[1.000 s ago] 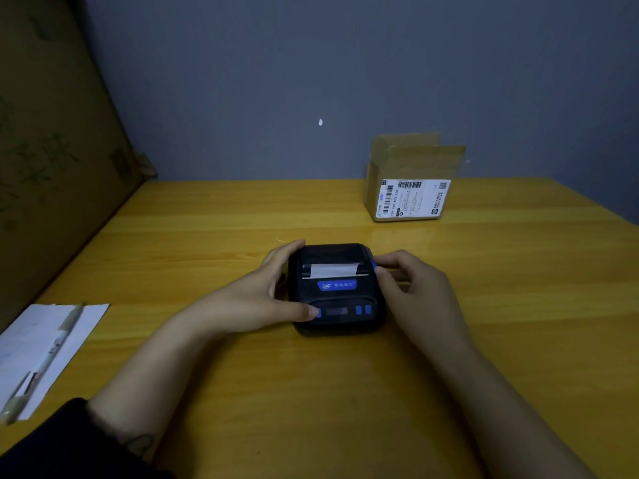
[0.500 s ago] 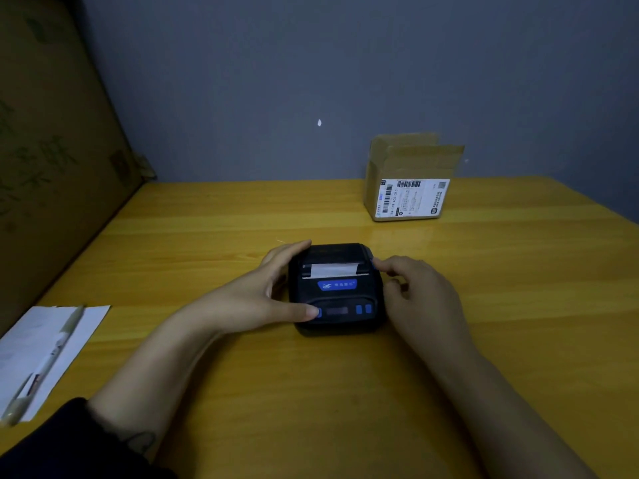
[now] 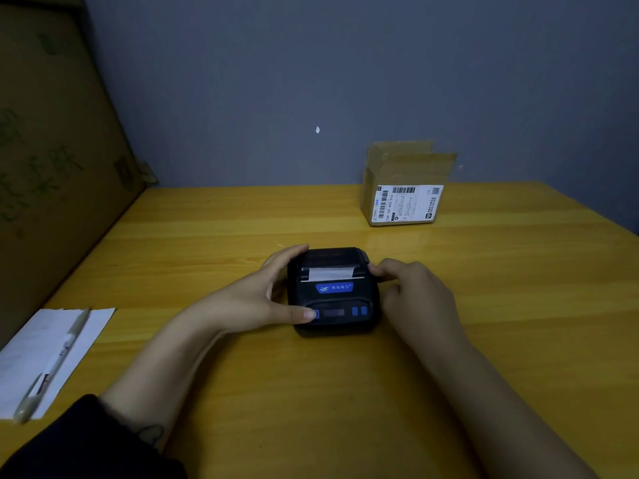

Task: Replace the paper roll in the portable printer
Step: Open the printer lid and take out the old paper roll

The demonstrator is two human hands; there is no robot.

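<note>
Head view is showing a small black plastic portable printer [image 3: 333, 292] sitting flat in the middle of a yellow wooden counter [image 3: 484, 305], its blue oval logo badge and blue buttons facing the wearer. A short strip of white paper [image 3: 328, 273] is sticking out of the slot across the printer's top, just behind the badge; the lid is lying closed over it. The left hand [image 3: 256, 299] is gripping the printer's left side, with the fingers curling over the far left corner and the thumb [image 3: 304, 313] pressing against the front panel beside the leftmost blue button. The right hand [image 3: 418, 299] is resting against the printer's right side, loosely curled, with fingertips [image 3: 377, 269] touching the upper right edge near the paper slot; whether they are pinching anything there cannot be told. A dark sleeve [image 3: 86, 440] is covering the left forearm near the lower left corner, while the right forearm is bare. Well behind the printer, a small brown cardboard box with open flaps and a white shipping label [image 3: 404, 188] is standing near the grey wall. At the left edge, a pale pen [image 3: 52, 364] is lying diagonally on a white sheet of paper [image 3: 86, 333]. A large brown cardboard panel [image 3: 52, 150] is leaning along the left side.
</note>
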